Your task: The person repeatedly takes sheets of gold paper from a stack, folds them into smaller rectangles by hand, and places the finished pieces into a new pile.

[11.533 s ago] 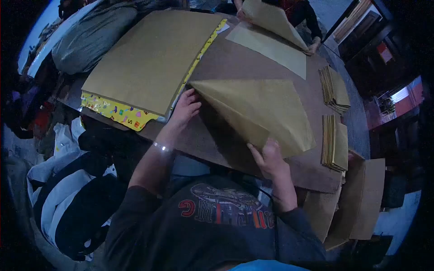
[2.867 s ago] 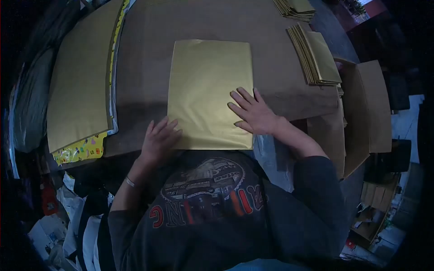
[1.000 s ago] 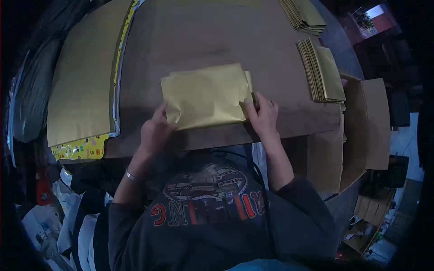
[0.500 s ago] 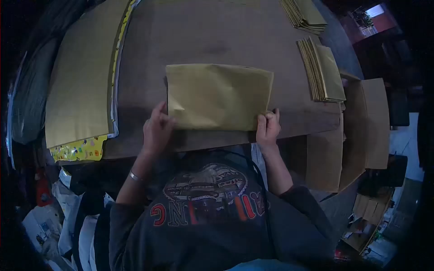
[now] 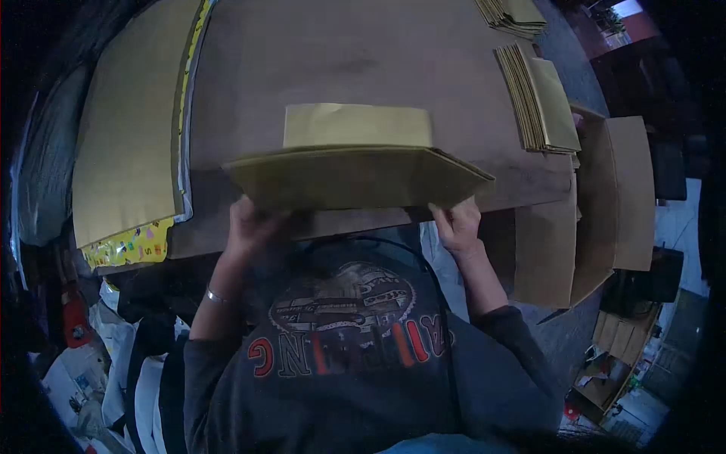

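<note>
A folded sheet of brown kraft paper (image 5: 325,178) is raised at the near edge of the table, its darker underside turned towards me. Behind it, a lighter flat piece of the same paper (image 5: 358,125) lies on the tabletop. My left hand (image 5: 253,225), somewhat blurred, is closed at the lower left edge of the raised sheet. At its lower right edge, my right hand (image 5: 457,223) pinches the paper between thumb and fingers.
A large stack of flat kraft sheets (image 5: 128,136) lies on the left over yellow printed plastic (image 5: 132,246). Folded paper bundles (image 5: 541,98) sit on the brown table (image 5: 363,68) at right. An open cardboard box (image 5: 631,189) stands against the table's right edge.
The paper, lying nearly flat before, has been lifted and tilted, showing its underside and a flat piece behind. Both hands have spread slightly apart.
</note>
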{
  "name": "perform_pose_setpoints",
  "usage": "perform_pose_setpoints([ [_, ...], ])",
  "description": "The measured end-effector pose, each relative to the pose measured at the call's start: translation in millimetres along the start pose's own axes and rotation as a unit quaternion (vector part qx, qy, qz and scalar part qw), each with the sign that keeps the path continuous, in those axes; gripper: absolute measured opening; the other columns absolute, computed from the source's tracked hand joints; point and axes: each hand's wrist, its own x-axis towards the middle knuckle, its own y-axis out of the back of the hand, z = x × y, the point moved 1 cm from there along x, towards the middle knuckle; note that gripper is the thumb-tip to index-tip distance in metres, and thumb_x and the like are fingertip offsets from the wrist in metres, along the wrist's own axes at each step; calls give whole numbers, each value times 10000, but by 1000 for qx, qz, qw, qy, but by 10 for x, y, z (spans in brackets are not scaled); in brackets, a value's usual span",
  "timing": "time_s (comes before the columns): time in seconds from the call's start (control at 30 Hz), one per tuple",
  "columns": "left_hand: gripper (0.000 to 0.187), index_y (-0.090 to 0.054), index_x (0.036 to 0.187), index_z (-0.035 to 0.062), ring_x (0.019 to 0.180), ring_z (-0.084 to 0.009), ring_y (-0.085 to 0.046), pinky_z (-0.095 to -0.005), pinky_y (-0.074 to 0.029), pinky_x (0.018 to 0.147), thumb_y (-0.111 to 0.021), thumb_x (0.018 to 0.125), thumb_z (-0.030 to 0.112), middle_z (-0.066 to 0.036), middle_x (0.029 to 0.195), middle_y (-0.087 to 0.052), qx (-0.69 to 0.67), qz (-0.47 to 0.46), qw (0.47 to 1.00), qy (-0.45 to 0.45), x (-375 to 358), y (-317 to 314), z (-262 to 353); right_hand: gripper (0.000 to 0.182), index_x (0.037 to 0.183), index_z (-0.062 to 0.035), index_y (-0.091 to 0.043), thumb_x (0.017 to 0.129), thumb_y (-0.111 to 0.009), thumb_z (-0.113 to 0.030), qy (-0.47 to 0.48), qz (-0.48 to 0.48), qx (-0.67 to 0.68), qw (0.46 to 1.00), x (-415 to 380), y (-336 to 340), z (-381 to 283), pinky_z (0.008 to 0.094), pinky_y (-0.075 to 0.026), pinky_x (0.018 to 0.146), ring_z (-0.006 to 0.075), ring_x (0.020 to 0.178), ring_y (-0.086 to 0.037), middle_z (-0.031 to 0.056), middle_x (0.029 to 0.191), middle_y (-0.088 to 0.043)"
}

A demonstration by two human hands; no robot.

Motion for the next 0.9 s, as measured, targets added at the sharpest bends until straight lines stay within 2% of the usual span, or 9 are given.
perform_pose_setpoints([
  [0.1, 140, -689, 976, 85, 1053, -211, -632, -396, -482, 936, -703, 837, 77, -92, 1028, -691, 26, -9, 999, -18, -111, 1, 30, 162, 948, -115, -630, 814, -719, -130, -15, -94, 31, 995, -295, 16, 134, 554, -323, 1074, 292, 1148, -614, 74, 1075, -708],
  [0.17, 78, -694, 909, 124, 1115, -226, -610, -429, -387, 1030, -696, 832, 116, -57, 1030, -701, 242, -114, 953, -141, -111, 61, 112, 181, 962, -129, -634, 813, -730, -170, -20, -94, 62, 993, -479, -9, 154, 550, -300, 1086, 288, 1156, -612, 45, 1064, -715],
  [0.2, 106, -699, 902, 120, 1148, -239, -598, -430, -325, 1060, -700, 800, 148, -22, 1039, -708, 216, -115, 960, -133, -137, 57, -127, 133, 957, -108, -655, 837, -684, -158, -47, -86, 90, 991, -498, -10, 107, 547, -269, 1101, 276, 1175, -599, 66, 1037, -721],
  [0.43, 85, -691, 867, 101, 1044, -285, -621, -421, -423, 913, -689, 823, 173, -96, 975, -687, 193, -44, 964, -179, -100, -6, 4, 110, 974, -47, -640, 884, -615, -105, -115, -72, 44, 990, -408, -15, -1, 524, -337, 1052, 341, 1078, -600, 111, 1079, -665],
  [0.5, 117, -678, 882, 84, 916, -333, -622, -422, -445, 837, -697, 823, 183, -134, 920, -657, 239, -46, 970, -20, -107, -19, 4, 125, 990, -44, -634, 889, -615, -116, -143, -42, 50, 988, -448, -90, 45, 513, -340, 1049, 344, 1024, -595, 124, 1051, -652],
  [0.6, 196, -659, 942, 57, 840, -337, -614, -430, -450, 788, -712, 800, 181, -128, 846, -649, 343, -32, 939, 16, 40, -70, 143, 223, 1088, -32, -611, 892, -628, -137, -117, 21, 16, 993, -326, -221, 34, 475, -383, 972, 333, 914, -570, 132, 909, -624],
  [0.67, 251, -644, 1002, 55, 812, -324, -620, -437, -452, 776, -711, 798, 186, -118, 814, -649, 281, -2, 959, 24, 101, -138, 135, 326, 1178, -33, -588, 877, -648, -145, -184, 82, -12, 979, -209, -270, -46, 432, -396, 870, 320, 879, -573, 118, 864, -630],
  [0.8, 416, -578, 1175, 69, 751, -297, -636, -445, -456, 735, -699, 804, 213, -86, 733, -646, 238, 22, 966, 102, 186, -191, 363, 287, 1148, -35, -614, 890, -633, -158, -191, -35, -114, 974, 12, -213, -64, 372, -413, 805, 282, 837, -607, 120, 903, -659],
  [0.9, 443, -560, 1209, 80, 738, -311, -643, -453, -466, 719, -690, 809, 221, -99, 739, -649, 290, 29, 955, 44, 205, -185, 262, 236, 1095, -58, -637, 898, -616, -185, -147, -43, -155, 976, 48, -241, -28, 385, -389, 762, 285, 768, -610, 125, 842, -663],
])
